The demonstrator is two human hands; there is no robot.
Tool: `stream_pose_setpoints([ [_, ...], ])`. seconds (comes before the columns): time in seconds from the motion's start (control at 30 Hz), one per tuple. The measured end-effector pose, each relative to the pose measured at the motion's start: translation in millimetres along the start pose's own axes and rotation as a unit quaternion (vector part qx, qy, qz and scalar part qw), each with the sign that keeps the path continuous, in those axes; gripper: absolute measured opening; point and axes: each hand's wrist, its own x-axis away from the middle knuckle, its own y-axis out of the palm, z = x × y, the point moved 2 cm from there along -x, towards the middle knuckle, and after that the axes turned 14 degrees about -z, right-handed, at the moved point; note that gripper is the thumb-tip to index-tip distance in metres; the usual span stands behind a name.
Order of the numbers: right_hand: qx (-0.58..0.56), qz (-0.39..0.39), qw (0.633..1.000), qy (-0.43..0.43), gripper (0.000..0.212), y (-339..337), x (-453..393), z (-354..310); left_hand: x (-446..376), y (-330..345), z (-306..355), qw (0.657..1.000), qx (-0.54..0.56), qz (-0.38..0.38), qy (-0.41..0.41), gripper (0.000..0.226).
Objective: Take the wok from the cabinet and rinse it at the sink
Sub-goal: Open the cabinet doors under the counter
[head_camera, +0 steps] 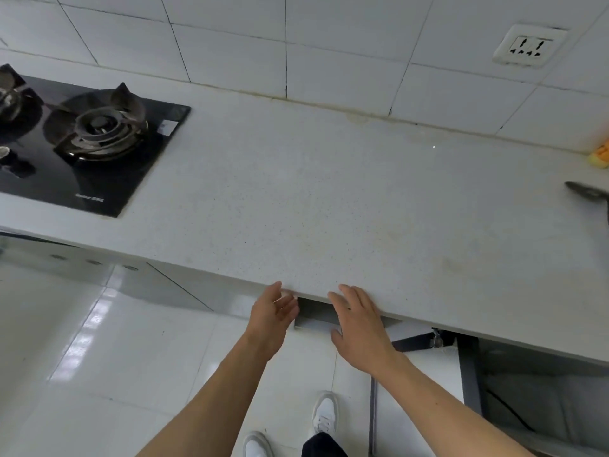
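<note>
- Wok: not identifiable anywhere in the head view; its position, heading and long axis cannot be stated.
- Dark metal edge [590,192] at the right border: cut off by the frame, resting on the countertop [329,199]; too little shows to tell what it is.
- Orange-and-yellow object [601,155] at the far right, near the wall: also cut off, unidentifiable.
- Cabinet [514,387] under the counter: an opened door [418,384] stands out from the front beside a dark frame post; the interior lies in shadow and its contents cannot be made out.
- Left hand [272,319]: palm turned toward the right, fingers loosely spread and slightly curled, holding nothing; fingertips sit at the counter's front edge, partly tucked beneath it.
- Right hand [357,324]: back of the hand up, fingers extended and slightly apart, empty; fingertips overlap the counter edge, and whether they touch it cannot be told.
- Dark gap [314,310] below the counter edge, between the two hands: its depth is hidden.
- Gas hob [99,140]: black glass, set into the countertop at the left; its second burner is cut off by the left border.
- Wall socket [529,46]: on the tiled wall, upper right.
- Shoes [324,412]: white, on glossy floor tiles between the forearms; the nearer shoe is cut by the bottom border.
</note>
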Motion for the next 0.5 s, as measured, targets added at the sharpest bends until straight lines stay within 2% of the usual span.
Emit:
stream_pose_setpoints([
  [0.23,0.018,0.013,1.0,0.014,0.068,3,-4,-2,-21,-10,-4,0.984,0.176,-0.032,0.005,0.062],
  [0.37,0.019,0.026,0.999,0.008,0.07,3,-3,-1,-31,-7,-2,0.967,0.251,-0.045,0.025,0.064],
  [0.5,0.025,0.017,1.0,0.003,0.071,2,-3,-1,-39,-10,-3,0.965,0.259,-0.025,0.036,0.062],
])
